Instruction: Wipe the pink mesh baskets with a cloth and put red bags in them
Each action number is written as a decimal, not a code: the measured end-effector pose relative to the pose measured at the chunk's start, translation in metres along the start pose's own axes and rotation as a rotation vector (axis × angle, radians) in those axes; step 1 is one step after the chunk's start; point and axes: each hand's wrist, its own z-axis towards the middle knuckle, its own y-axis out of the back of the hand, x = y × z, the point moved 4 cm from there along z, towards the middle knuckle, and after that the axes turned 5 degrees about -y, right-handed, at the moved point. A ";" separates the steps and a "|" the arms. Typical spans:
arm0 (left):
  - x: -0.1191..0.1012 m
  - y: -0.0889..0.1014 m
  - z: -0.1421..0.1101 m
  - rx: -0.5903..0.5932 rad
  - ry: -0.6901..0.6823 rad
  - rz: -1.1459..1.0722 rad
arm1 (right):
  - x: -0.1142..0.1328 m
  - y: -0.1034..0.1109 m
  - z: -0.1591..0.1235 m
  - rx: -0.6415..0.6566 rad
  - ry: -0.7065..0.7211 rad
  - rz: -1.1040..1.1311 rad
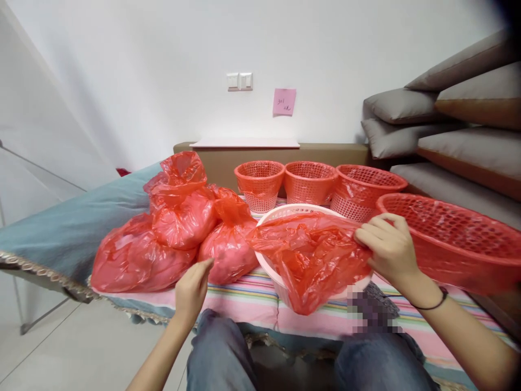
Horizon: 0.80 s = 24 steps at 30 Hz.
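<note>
A: Nearest, what do the hands do?

B: The right hand (388,247) has its fingers (376,227) closed on the edge of the thin red plastic bag (313,255) draped over the round white plastic basket (285,213), which sits on the striped cloth (244,298) at the bed's front edge. The left hand (192,288) hangs loosely curled, holding nothing, just beside the knotted red plastic bags (179,233).

A: Risks?

B: I judge the film could tear on the rim if pulled one-handed, or the unsteadied basket could tip forward.

A: How does the bag lie?

B: Its long axis runs left-right across the rim, tail drooping towards the knees. Farther back stand red mesh plastic baskets (260,184).
</note>
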 end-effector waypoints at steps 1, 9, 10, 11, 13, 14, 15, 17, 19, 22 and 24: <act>-0.027 0.009 0.014 -0.078 -0.178 -0.023 | 0.001 0.000 0.002 -0.009 -0.009 0.003; -0.148 -0.013 0.100 0.184 -0.766 0.045 | -0.002 0.021 -0.008 -0.055 0.111 0.100; -0.149 -0.016 0.105 0.214 -0.755 0.048 | -0.005 0.024 -0.014 -0.034 0.131 0.121; -0.149 -0.016 0.111 0.224 -0.726 0.042 | -0.009 0.026 -0.019 -0.008 0.140 0.147; -0.149 -0.009 0.124 0.173 -0.615 0.001 | -0.017 0.025 -0.027 0.061 0.136 0.217; -0.149 -0.003 0.133 0.122 -0.550 -0.028 | -0.021 0.022 -0.029 0.105 0.125 0.247; -0.149 0.004 0.143 0.059 -0.484 -0.062 | -0.025 0.017 -0.028 0.157 0.111 0.269; -0.151 0.017 0.167 -0.066 -0.372 -0.131 | -0.031 0.002 -0.022 0.285 0.060 0.282; -0.153 0.027 0.190 -0.161 -0.296 -0.187 | -0.033 -0.015 -0.010 0.394 0.018 0.245; -0.156 0.036 0.208 -0.242 -0.257 -0.262 | -0.027 -0.033 0.006 0.470 0.051 0.180; -0.160 0.039 0.203 -0.234 -0.290 -0.330 | -0.019 -0.041 0.008 0.529 0.112 0.211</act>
